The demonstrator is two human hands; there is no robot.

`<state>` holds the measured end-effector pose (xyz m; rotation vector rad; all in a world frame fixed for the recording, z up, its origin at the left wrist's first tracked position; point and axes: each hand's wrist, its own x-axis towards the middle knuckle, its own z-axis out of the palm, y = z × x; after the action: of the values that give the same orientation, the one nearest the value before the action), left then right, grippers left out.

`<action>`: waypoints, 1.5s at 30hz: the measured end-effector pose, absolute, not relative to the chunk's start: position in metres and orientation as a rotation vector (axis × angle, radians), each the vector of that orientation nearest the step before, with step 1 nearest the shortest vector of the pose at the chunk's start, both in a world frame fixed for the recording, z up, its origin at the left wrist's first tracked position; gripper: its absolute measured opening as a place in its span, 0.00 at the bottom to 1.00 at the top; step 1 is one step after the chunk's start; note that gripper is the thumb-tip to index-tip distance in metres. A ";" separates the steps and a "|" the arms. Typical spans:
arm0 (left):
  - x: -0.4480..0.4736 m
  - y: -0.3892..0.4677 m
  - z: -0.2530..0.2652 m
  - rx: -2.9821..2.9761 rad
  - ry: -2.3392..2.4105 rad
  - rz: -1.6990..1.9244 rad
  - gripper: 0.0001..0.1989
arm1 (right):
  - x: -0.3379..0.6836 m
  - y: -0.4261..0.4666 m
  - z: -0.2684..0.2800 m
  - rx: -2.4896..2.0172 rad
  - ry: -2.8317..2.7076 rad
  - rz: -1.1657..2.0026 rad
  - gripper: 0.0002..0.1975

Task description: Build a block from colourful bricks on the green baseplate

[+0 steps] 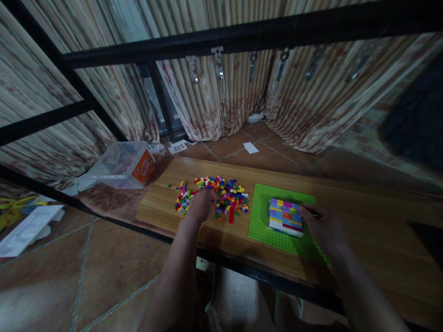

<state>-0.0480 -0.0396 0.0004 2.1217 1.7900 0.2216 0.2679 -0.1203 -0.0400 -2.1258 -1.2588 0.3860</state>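
Right up close, left forearm and right forearm, both bare, extended over the wooden surface. Over on the left, left hand down at the loose bricks, fingers curled narrow, with no making out any piece between them. Just right of that hand, lying at the near side of the scatter, a long red brick. Off at the far left of the heap, a lone green brick. And on the right, the green baseplate, flat on the surface, carrying a multicoloured brick block. At the block's right side, right hand, fingertips close together at its edge, impossible to say whether gripping it. Far left on the floor, a clear plastic bin with an orange label; beyond the surface, white paper and striped curtains.
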 end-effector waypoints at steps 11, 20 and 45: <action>-0.047 -0.036 0.000 1.929 1.382 0.635 0.03 | 0.242 -0.126 -0.020 -1.679 -0.907 0.387 0.17; 0.027 -0.066 0.001 1.461 0.846 0.817 0.07 | 0.185 -0.141 -0.011 -1.393 -1.214 0.746 0.14; 0.062 -0.070 -0.026 1.707 1.147 0.778 0.10 | 0.261 -0.138 -0.027 -1.949 -1.021 0.523 0.14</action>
<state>0.0623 -0.0701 -0.0263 1.7067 1.1470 0.7783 0.2608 -0.1384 -0.0270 -1.9492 -1.0206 0.5235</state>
